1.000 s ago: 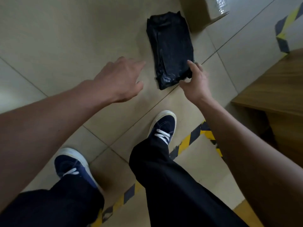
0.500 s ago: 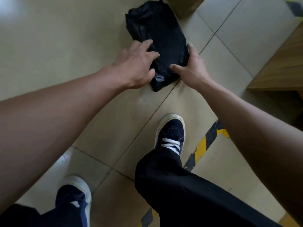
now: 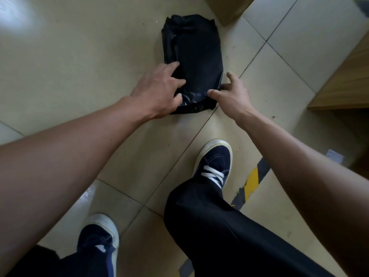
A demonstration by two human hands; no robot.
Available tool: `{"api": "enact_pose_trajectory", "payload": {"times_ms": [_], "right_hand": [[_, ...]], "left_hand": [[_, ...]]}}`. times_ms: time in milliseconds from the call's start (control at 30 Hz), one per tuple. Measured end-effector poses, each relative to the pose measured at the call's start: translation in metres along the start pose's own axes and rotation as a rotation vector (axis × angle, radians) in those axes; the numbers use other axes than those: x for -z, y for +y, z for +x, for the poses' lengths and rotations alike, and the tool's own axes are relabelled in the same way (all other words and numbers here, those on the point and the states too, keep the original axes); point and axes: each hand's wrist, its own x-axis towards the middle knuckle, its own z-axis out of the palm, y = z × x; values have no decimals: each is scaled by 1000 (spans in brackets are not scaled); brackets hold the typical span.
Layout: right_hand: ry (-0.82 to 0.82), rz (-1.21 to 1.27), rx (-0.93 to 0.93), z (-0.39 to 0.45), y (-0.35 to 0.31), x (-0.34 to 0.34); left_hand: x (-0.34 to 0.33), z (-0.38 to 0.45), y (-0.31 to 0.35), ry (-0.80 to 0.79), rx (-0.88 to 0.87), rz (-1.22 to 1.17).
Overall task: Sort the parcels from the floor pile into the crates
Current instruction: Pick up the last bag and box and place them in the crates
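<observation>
A black plastic-wrapped parcel (image 3: 192, 54) lies flat on the beige tiled floor just ahead of my feet. My left hand (image 3: 159, 90) lies over its near left corner, fingers spread on top and thumb curled against the near end. My right hand (image 3: 232, 96) is at the near right corner. Its thumb presses the top edge and its index finger is tucked along the parcel's side, pinching that corner. No crate is in view.
A cardboard box (image 3: 225, 9) stands just beyond the parcel. A low wooden platform (image 3: 343, 80) fills the right side. Yellow-and-black floor tape (image 3: 251, 182) runs by my right shoe (image 3: 214, 162); my left shoe (image 3: 99, 232) is nearer.
Both hands have reached forward from short of the parcel onto its near end. The left hand came onto its top and the right thumb closed on the corner.
</observation>
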Motion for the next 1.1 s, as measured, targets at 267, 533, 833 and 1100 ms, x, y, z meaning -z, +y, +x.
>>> {"api": "enact_pose_trajectory", "payload": {"times_ms": [267,533,833,1100], "right_hand": [[-10,178,-23,-10,6,-11],[182,121,285,-28,-35,-19],[-21,159,461,-25,-55,-37],[-86,498,514,-24,-58,-43]], "left_hand": [[-6,-11,-3,-24,24,-17],[18,-13,2,61,104,-358],[44,-6,0,226,433,-1117],[44,-7,-6,238,432,-1341]]}}
